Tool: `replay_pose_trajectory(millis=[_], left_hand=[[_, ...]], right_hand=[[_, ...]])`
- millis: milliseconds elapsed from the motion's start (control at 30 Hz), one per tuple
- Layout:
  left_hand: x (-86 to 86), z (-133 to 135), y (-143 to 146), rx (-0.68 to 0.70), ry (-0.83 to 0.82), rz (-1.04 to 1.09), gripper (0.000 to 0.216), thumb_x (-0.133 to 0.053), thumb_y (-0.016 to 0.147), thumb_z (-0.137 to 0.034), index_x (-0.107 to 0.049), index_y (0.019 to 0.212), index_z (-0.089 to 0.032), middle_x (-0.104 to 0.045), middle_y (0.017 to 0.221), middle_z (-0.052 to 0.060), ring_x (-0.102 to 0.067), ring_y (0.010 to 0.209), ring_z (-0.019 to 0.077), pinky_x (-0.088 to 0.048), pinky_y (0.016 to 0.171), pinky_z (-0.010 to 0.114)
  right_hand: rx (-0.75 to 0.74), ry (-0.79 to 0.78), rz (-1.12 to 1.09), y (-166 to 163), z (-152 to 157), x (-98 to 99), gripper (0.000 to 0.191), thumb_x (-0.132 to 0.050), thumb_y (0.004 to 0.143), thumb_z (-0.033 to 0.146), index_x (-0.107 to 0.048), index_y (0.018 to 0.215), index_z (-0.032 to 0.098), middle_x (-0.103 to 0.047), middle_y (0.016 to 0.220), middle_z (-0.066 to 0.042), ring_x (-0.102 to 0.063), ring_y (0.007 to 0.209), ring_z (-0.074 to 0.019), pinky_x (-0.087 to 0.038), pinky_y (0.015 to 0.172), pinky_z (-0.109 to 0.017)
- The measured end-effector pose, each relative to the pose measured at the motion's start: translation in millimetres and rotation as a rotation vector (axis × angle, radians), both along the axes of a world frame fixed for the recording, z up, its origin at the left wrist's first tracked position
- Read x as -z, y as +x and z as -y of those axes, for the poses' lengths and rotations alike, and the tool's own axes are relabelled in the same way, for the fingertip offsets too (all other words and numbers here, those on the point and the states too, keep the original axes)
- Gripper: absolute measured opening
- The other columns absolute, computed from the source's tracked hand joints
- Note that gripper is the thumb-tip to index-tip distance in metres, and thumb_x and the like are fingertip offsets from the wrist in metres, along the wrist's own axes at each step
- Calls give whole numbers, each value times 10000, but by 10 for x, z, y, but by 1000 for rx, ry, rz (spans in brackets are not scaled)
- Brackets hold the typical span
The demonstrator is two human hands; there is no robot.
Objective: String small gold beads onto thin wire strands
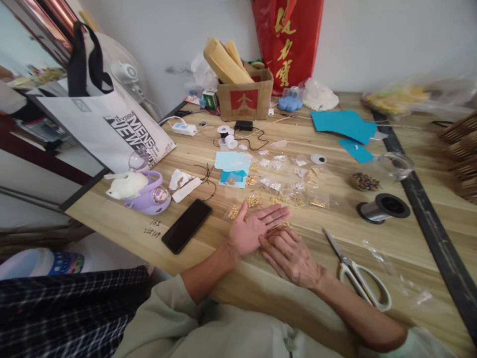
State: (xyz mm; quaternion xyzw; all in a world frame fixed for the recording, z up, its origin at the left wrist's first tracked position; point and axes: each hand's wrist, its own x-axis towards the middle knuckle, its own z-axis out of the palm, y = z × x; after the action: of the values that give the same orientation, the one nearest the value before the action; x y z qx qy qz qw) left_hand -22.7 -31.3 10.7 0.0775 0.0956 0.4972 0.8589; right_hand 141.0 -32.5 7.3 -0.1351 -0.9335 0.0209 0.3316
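My left hand (248, 231) lies palm up over the table's front part, its fingers stretched out flat. Against the edge of that palm, my right hand (292, 253) rests with its fingers bent and pressed together. What the right fingertips pinch, if anything, is hidden. Small gold-coloured pieces (280, 225) show just beyond the two hands, too small to name. Past the left fingertips lie small clear bags of gold beads (254, 201), and another bag (317, 201) sits further right.
Scissors (348, 263) lie right of my hands, below a wire spool (383, 208) and a dish of dark beads (365, 182). A black phone (187, 226) and a purple container (149, 196) are left. Blue cards (345, 124), a cardboard box (246, 97) and a red bag (288, 44) stand behind.
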Motion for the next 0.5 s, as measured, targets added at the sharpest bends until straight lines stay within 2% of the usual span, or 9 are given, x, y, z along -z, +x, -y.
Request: replay_pose_trajectory(millis=[200,500], left_hand=[[-13,-2,-1,4,-15,-6,864,-148,903,-634,-280,1430,38,-339,1472,239,-259,1408,298,-164,1145,395],[-12,-15,6,-7,-50,0,836,-171,908,-617,-296,1427,27,-403,1436,238,-280,1400,299,-188,1135,401]], right_hand=[[1,-29,-7,-1,4,16,303,-535,889,147,-561,1187,101,-643,864,-96,-583,885,-222,-496,825,-434],[4,-40,0,15,-5,13,321,-557,877,143,-559,1195,98,-649,882,-99,-574,899,-221,-486,843,-429]])
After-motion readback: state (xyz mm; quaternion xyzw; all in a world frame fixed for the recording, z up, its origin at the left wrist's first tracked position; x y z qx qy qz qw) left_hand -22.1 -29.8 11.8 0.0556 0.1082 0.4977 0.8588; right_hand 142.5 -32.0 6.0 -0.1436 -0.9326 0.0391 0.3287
